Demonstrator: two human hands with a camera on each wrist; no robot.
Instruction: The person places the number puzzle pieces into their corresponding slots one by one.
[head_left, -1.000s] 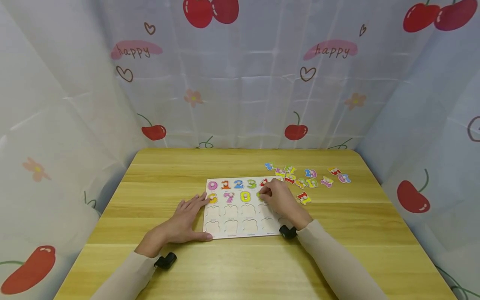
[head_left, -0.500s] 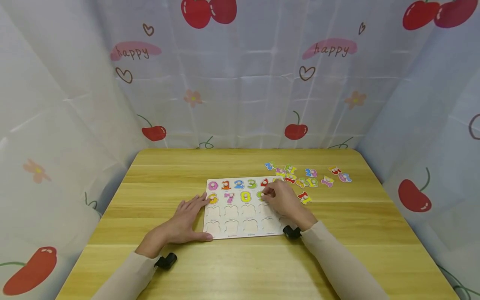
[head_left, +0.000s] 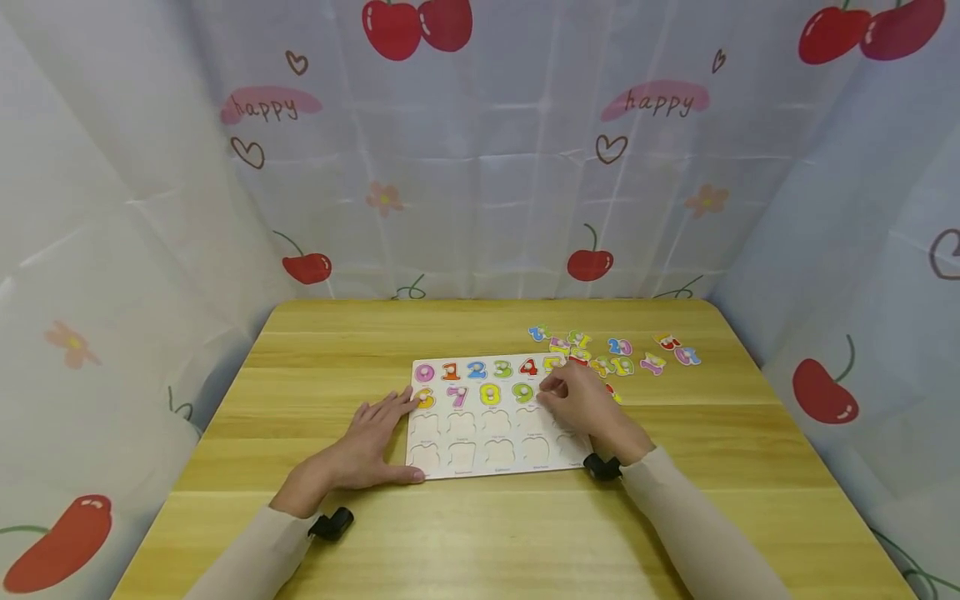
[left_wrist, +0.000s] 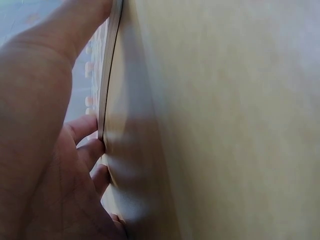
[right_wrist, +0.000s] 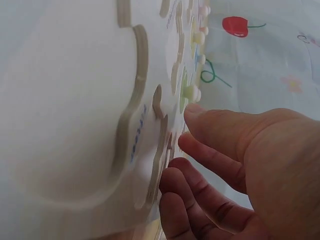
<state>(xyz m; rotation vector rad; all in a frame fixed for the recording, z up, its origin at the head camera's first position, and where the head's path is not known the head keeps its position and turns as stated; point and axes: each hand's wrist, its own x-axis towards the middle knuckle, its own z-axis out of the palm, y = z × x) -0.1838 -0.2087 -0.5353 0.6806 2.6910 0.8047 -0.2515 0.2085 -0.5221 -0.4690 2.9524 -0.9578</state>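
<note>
A white wooden number puzzle board (head_left: 446, 468) lies mid-table, with knobbed digits in its two upper rows and bare recesses in the two lower ones. My left hand (head_left: 363, 454) rests with spread fingers along the board's left edge; the left wrist view shows fingertips against its side. Just right of the green 9 (head_left: 522, 392), which sits in its recess, is my right hand (head_left: 583, 402). In the right wrist view a knob of a green piece (right_wrist: 190, 93) stands close to the thumb (right_wrist: 197, 112). Thumb and forefinger are apart there, with nothing between them.
Loose two-digit number pieces (head_left: 652, 362) lie scattered on the table beyond and right of the board, some overlapping. A blue-and-pink 20 (head_left: 619, 347) is among them. A cherry-patterned curtain (head_left: 480, 208) hangs behind the wooden table (head_left: 480, 542) and along both sides.
My right hand has moved right, off the green 9, which now shows whole in the board. The left hand has stayed in place.
</note>
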